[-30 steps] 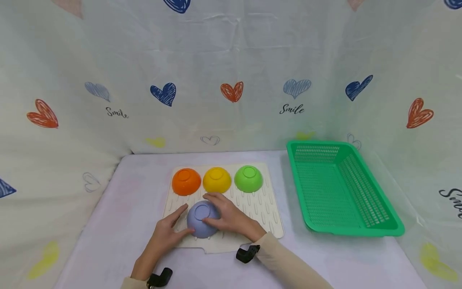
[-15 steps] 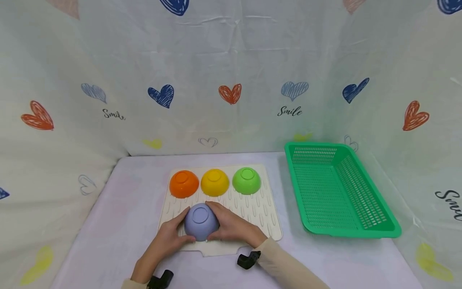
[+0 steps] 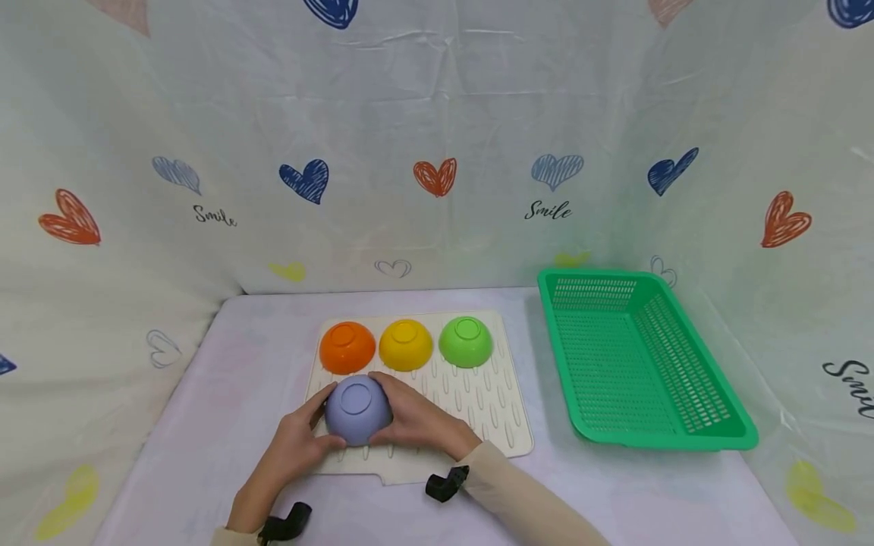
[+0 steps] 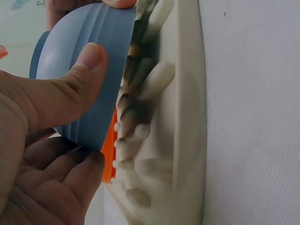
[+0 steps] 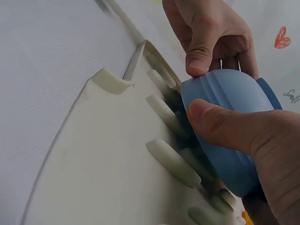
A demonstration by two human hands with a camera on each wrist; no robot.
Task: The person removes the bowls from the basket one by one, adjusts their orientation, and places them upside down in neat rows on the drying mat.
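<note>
An upside-down blue-violet bowl (image 3: 358, 413) is over the front left part of a cream drying mat (image 3: 471, 413) with raised pegs. My left hand (image 3: 297, 440) grips the bowl's left side, thumb (image 4: 89, 70) on its outer wall near the rim. On the opposite side my right hand (image 3: 416, 413) holds it, thumb (image 5: 211, 119) pressed along the wall. In both wrist views the rim faces down close over the pegs. Behind it an orange bowl (image 3: 347, 350), a yellow bowl (image 3: 406, 347) and a green bowl (image 3: 466, 343) sit upside down in a row.
A green plastic basket (image 3: 628, 364) with slotted walls stands on the right of the table. The table has a white cloth (image 3: 225, 394). A white curtain (image 3: 437, 91) printed with hearts rises behind and at both sides.
Both hands have tightened round the blue-violet bowl and moved with it to the left and slightly away, nearer the orange bowl. The other bowls and the basket have stayed put.
</note>
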